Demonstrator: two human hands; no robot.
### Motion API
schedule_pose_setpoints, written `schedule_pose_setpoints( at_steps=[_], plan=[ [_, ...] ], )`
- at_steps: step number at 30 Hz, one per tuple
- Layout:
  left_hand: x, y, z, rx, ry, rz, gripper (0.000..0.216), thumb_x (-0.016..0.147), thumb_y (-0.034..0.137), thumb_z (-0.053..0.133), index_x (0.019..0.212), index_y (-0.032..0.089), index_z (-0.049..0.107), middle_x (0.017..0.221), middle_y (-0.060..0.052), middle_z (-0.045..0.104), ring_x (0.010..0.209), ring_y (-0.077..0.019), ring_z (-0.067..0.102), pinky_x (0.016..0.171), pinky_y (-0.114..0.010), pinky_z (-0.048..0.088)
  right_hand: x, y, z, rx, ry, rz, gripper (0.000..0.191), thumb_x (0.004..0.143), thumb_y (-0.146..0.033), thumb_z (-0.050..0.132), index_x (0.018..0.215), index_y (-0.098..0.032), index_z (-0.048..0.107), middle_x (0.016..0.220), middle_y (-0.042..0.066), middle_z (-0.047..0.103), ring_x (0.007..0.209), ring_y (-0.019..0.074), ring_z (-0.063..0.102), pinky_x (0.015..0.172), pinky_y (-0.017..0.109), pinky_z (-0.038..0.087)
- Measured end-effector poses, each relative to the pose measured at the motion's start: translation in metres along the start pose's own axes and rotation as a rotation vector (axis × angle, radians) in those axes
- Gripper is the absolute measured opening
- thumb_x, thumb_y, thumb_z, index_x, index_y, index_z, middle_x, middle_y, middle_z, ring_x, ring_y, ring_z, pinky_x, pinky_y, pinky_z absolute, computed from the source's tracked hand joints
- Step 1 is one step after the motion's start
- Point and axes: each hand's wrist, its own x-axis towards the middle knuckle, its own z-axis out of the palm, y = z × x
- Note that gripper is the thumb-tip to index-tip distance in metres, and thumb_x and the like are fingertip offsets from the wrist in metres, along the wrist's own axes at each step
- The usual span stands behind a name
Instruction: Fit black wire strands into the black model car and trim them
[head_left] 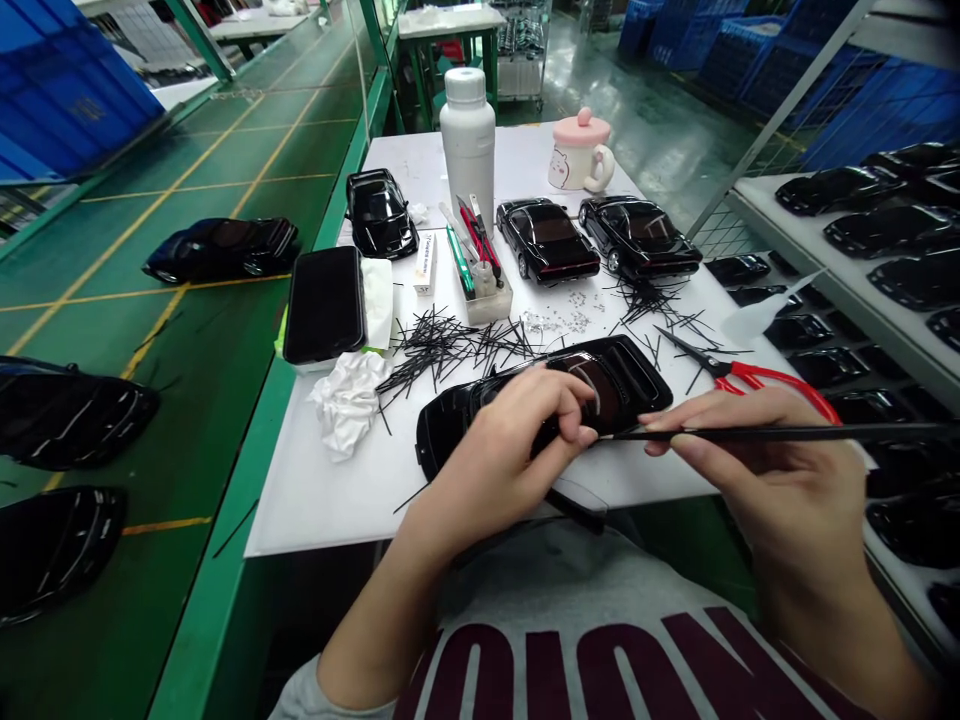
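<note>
My left hand (517,440) is closed over the side of a glossy black toy car body (622,375) that lies on the white table (315,500), fingertips pressing near its window. My right hand (757,460) pinches a long thin black strip (825,433) that runs from the car's edge off to the right. Several short black strip pieces (450,350) lie scattered just behind the car. Red-handled scissors (750,377) rest beside my right hand.
Three black toy cars (547,238) stand at the back by a white bottle (467,125), a pink-lidded mug (579,152) and a tool holder (480,270). A phone (325,303) and crumpled tissue (349,400) lie left. Car bodies sit on the green conveyor (217,180) and the right racks (885,230).
</note>
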Motion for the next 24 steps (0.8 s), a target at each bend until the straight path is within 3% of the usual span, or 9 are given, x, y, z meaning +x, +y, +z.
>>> schedule_pose_setpoints(
  at_steps=[4, 8, 11, 20, 24],
  plan=[
    [-0.011, -0.010, -0.015, -0.041, 0.281, -0.034, 0.025, 0.097, 0.013, 0.059, 0.083, 0.023, 0.042, 0.118, -0.006, 0.067, 0.110, -0.0174, 0.065, 0.098, -0.033, 0.052, -0.014, 0.014, 0.008, -0.008, -0.130, -0.150, 0.029, 0.082, 0.001, 0.070, 0.100, -0.022, 0.070, 0.087, -0.002, 0.077, 0.082, 0.0173, 0.076, 0.111, 0.054, 0.055],
    [-0.021, -0.026, -0.017, -0.051, 0.450, -0.076, 0.026, 0.095, 0.011, 0.058, 0.081, 0.023, 0.040, 0.115, -0.005, 0.068, 0.103, -0.0172, 0.067, 0.096, -0.034, 0.054, -0.024, 0.027, 0.017, -0.065, -0.138, -0.239, 0.036, 0.080, 0.002, 0.070, 0.105, -0.024, 0.069, 0.086, -0.002, 0.076, 0.081, 0.0191, 0.076, 0.112, 0.063, 0.051],
    [-0.025, -0.030, -0.014, -0.031, 0.464, -0.089, 0.025, 0.095, 0.013, 0.058, 0.080, 0.023, 0.040, 0.113, -0.006, 0.069, 0.101, -0.0178, 0.067, 0.094, -0.035, 0.055, -0.028, 0.032, 0.022, -0.124, -0.122, -0.264, 0.037, 0.080, 0.001, 0.071, 0.106, -0.025, 0.068, 0.086, -0.002, 0.076, 0.079, 0.0196, 0.076, 0.111, 0.069, 0.049],
    [-0.027, -0.026, -0.013, 0.007, 0.427, -0.060, 0.026, 0.093, 0.008, 0.056, 0.080, 0.023, 0.041, 0.105, -0.006, 0.068, 0.099, -0.0173, 0.066, 0.090, -0.034, 0.056, -0.037, 0.040, 0.026, -0.173, -0.068, -0.312, 0.047, 0.077, 0.004, 0.071, 0.115, -0.025, 0.069, 0.094, -0.001, 0.076, 0.079, 0.0183, 0.075, 0.108, 0.068, 0.053],
    [-0.029, -0.024, -0.013, 0.048, 0.412, -0.053, 0.026, 0.092, 0.006, 0.056, 0.080, 0.023, 0.041, 0.103, -0.005, 0.068, 0.098, -0.0170, 0.066, 0.088, -0.033, 0.055, -0.038, 0.042, 0.026, -0.214, -0.061, -0.328, 0.043, 0.077, 0.002, 0.073, 0.111, -0.024, 0.070, 0.093, 0.000, 0.076, 0.079, 0.0188, 0.075, 0.105, 0.067, 0.056]
  ],
)
